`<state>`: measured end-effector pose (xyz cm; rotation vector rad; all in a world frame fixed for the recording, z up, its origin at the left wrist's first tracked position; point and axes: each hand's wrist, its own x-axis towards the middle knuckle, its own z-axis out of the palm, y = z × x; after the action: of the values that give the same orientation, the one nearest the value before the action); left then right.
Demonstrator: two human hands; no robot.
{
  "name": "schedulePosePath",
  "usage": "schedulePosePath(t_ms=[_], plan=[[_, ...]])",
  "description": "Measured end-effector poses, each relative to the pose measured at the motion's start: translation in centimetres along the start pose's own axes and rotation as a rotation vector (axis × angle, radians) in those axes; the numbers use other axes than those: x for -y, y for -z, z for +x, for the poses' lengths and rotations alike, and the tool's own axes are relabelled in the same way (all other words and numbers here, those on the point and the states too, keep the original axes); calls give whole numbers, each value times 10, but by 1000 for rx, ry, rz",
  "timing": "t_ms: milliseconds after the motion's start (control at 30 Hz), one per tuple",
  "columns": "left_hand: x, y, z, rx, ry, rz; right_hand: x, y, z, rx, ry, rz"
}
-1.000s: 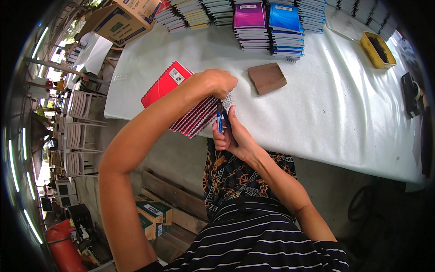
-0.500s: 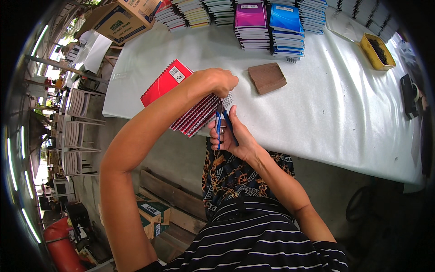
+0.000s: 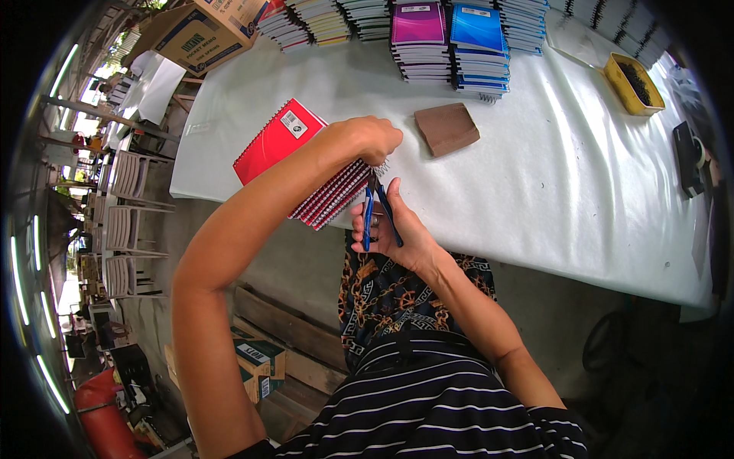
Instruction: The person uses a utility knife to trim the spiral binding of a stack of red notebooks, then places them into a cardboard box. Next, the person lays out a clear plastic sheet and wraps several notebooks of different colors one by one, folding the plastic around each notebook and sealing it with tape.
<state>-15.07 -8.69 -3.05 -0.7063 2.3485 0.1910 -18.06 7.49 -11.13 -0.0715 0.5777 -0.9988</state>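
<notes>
At the near edge of the white tabletop (image 3: 535, 176), the left hand (image 3: 372, 139) is clamped down on a small stack of red spiral notebooks (image 3: 302, 164), pressing on the wire-bound corner. The stack sits tilted w/ its lower end poking out past the table edge, top cover red w/ a small white label. Right hand (image 3: 397, 229) is just below it, closed around blue-handled pliers (image 3: 376, 210) w/ the tip pointing up at the spiral wire, right by the left hand's fingers; can't tell if the tip actually bites the wire, too small. So hands are close together, nearly touching, each gripping its own thing. Just beyond on the tabletop there's a flat brown pad (image 3: 447, 128) lying by itself. Along the far edge are notebook stacks, incl. one w/ a magenta cover (image 3: 418, 30) and one w/ a blue cover (image 3: 478, 34) side by side, more stacks either side of those. Far right has a yellow tray (image 3: 618, 88) w/ dark bits in it. Cardboard box (image 3: 202, 30) sits at the far left corner. Down on the floor under the left arm, another small box (image 3: 260, 363) beside some wooden planks.
</notes>
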Motion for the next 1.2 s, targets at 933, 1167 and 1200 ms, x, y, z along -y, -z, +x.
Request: schedulePosePath(t_ms=[933, 1167, 1200], plan=[[-10, -9, -8, -140, -50, 97, 6, 19, 15, 74, -76, 94], [-9, -13, -8, -155, -51, 91, 3, 12, 8, 48, -99, 43], [-9, -13, -8, -153, -50, 89, 3, 10, 9, 21, -92, 49]])
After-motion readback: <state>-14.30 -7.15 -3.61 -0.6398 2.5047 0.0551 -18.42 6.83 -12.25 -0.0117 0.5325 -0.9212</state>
